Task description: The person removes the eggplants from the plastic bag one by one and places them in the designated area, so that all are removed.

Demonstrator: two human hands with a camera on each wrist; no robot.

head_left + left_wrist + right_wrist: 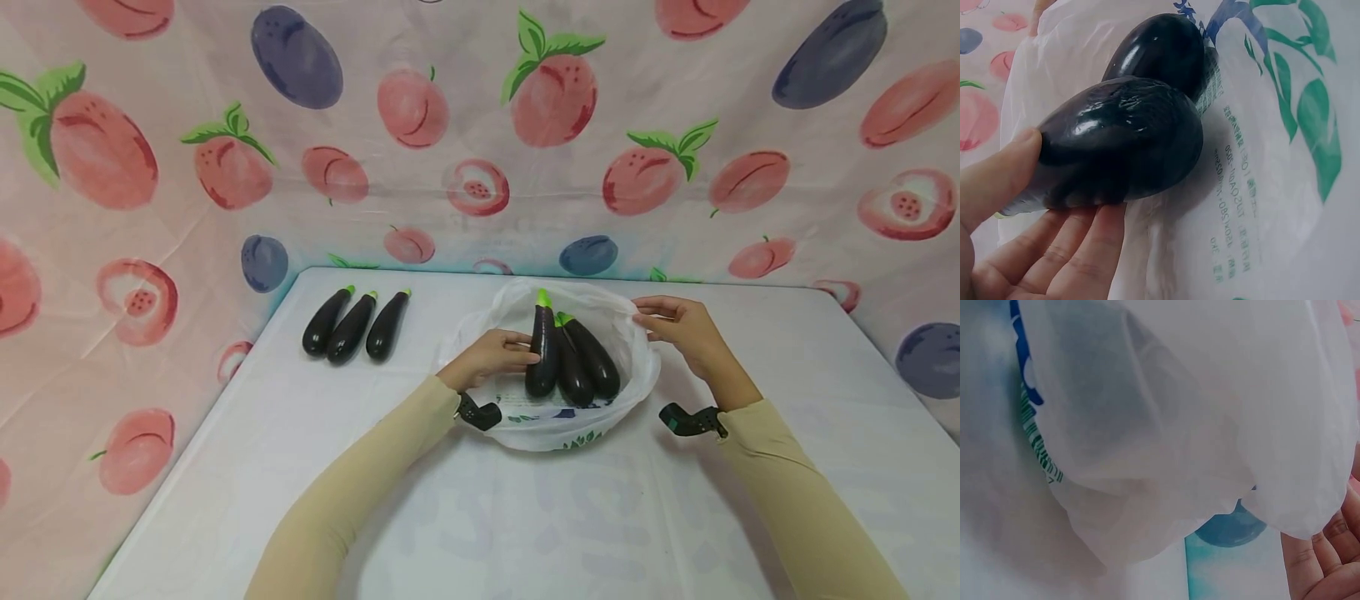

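Note:
A white plastic bag (517, 429) with green and blue print lies spread wide on the table. Inside it rest two dark eggplants (595, 358) side by side, their green stems toward the back. My left hand (491, 357) reaches over the bag's left side and grips a third eggplant (542, 354). In the left wrist view, my thumb and fingers hold that eggplant (1122, 140) from both sides, with another eggplant (1160, 53) behind it. My right hand (682, 329) holds the bag's right rim; in the right wrist view the plastic (1210, 425) partly covers its fingers (1335, 544).
Three more eggplants (351, 329) lie in a row at the table's back left, to the left of the bag. The white table (510, 533) ends at a fruit-print cloth (480, 108) behind. A dark wrist device (690, 420) sits on each wrist.

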